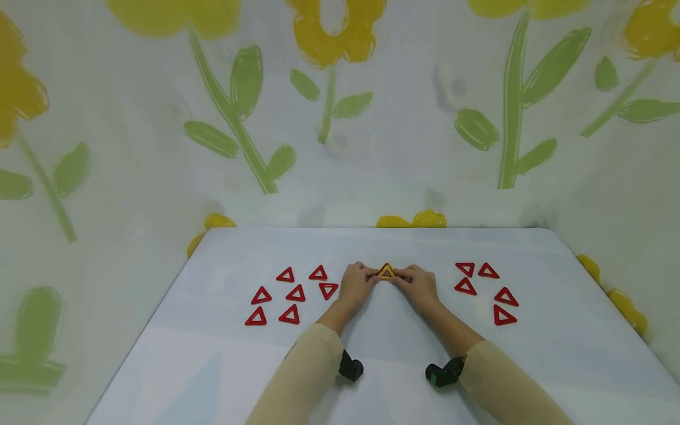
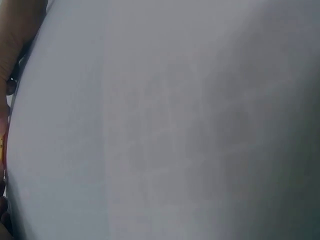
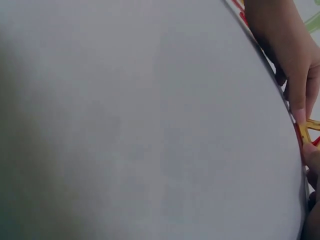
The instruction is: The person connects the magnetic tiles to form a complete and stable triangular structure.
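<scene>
My yellow triangle [image 3: 303,134] looks like smooth plastic, and so do the red triangles [image 1: 289,321] (faintly glossy, to my eye); my sleeves [image 1: 305,372] look like matt cloth, the tabletop [image 1: 390,330] smooth with a soft sheen.

Over my remote feed I saw a white table [image 1: 393,336]; seven hollow red triangles [image 1: 296,299] lay loosely grouped on its left half, five matching red frames [image 1: 466,291] on its right.

On my feed, 1 hollow yellow triangle [image 1: 386,272], red showing along its edge, was pinched at 2 sides, apex toward the table's [image 1: 383,324] far edge, near that edge's middle.
</scene>
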The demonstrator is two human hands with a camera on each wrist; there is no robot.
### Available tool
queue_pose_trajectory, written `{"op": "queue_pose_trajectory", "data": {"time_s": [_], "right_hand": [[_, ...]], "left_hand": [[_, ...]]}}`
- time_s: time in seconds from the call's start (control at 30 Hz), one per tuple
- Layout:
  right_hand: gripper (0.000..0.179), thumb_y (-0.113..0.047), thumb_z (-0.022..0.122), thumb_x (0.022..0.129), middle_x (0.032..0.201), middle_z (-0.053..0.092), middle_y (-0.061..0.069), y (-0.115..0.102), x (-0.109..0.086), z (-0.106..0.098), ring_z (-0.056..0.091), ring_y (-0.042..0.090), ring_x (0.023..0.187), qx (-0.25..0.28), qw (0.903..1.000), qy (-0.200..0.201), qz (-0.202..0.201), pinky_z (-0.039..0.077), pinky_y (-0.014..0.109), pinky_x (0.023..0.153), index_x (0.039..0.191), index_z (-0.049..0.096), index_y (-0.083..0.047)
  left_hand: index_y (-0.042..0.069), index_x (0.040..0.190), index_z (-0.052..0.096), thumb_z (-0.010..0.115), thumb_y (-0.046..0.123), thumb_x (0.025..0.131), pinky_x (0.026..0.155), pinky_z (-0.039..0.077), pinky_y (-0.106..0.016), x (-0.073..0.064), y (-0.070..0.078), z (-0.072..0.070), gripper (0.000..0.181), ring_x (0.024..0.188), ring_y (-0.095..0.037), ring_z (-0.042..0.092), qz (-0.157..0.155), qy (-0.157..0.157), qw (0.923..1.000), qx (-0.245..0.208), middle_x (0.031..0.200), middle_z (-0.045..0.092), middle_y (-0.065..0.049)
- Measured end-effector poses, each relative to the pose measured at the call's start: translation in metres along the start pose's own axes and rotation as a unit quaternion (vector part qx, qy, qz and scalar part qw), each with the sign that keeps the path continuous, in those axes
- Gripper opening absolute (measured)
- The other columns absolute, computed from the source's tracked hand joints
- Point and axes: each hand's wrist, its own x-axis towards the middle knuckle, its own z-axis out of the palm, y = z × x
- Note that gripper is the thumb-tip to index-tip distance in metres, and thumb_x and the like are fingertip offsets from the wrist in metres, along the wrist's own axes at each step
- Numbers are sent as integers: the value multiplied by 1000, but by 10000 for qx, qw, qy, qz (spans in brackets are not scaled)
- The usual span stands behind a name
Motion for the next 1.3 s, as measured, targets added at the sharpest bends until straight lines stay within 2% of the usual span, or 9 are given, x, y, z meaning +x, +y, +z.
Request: {"op": "queue_pose_trajectory", "data": {"time_s": [0.2, 0.33, 0.47, 0.63, 0.87, 1.0, 1.1, 1.3], "right_hand": [[32, -27, 73, 82, 93, 67, 5, 7, 5, 1, 51, 19, 75, -11, 9997, 158, -168, 33, 31, 67, 108, 72, -9], [29, -23, 74, 82, 90, 67, 5, 7, 10, 6, 50, 18, 71, 41, 9994, 298, -165, 33, 30, 65, 106, 73, -8], [29, -24, 73, 83, 91, 67, 5, 6, 14, 14, 53, 16, 74, 153, 9997, 186, -83, 37, 27, 65, 106, 73, -7], [25, -22, 73, 83, 91, 67, 8, 2, 16, 12, 59, 17, 77, 380, 9990, 229, -113, 44, 25, 64, 101, 73, -4], [25, -19, 72, 83, 90, 65, 10, 4, 23, 2, 57, 21, 77, 229, 9988, 420, 65, 43, 29, 65, 101, 73, -3], [27, -23, 70, 86, 95, 65, 8, 9, 29, 6, 56, 18, 80, 282, 9989, 114, 351, 43, 27, 67, 105, 72, -4], [27, -23, 70, 86, 96, 65, 7, 10, 32, 8, 55, 18, 81, 330, 9982, -30, 500, 43, 27, 67, 106, 72, -5], [27, -23, 70, 85, 94, 66, 8, 8, 36, 5, 56, 19, 81, 298, 9985, 81, 462, 43, 29, 69, 105, 72, -5]], "left_hand": [[10, 97, 75, 70, 26, 84, 71, 40, -27, 4, 1, 9, 21, 82, -16, 51, -99, 602, 9976, -334, 88, 60, -2], [10, 95, 76, 71, 24, 84, 71, 39, -29, 8, -1, 10, 19, 80, -17, 52, -68, 700, 9972, -257, 87, 61, -2], [12, 96, 76, 71, 24, 84, 73, 40, -31, 9, -7, 9, 18, 82, -18, 54, -152, 764, 9969, 98, 88, 62, -2], [14, 97, 75, 69, 26, 86, 73, 42, -32, 15, -5, 6, 18, 84, -19, 56, -201, 686, 9962, 499, 89, 63, -1], [15, 103, 74, 65, 28, 89, 77, 42, -33, 27, 10, 4, 21, 89, -20, 56, -185, 334, 9974, 606, 95, 63, -3], [16, 103, 74, 66, 26, 89, 75, 41, -30, 29, 10, 4, 20, 88, -17, 55, -425, 283, 9964, 676, 93, 63, -1], [15, 103, 74, 66, 25, 88, 75, 41, -31, 29, 8, 5, 19, 88, -18, 56, -551, 306, 9961, 617, 93, 63, -1], [13, 106, 73, 66, 23, 88, 78, 40, -33, 33, 6, 8, 21, 89, -20, 55, -475, 330, 9981, 213, 94, 63, -4]]}}
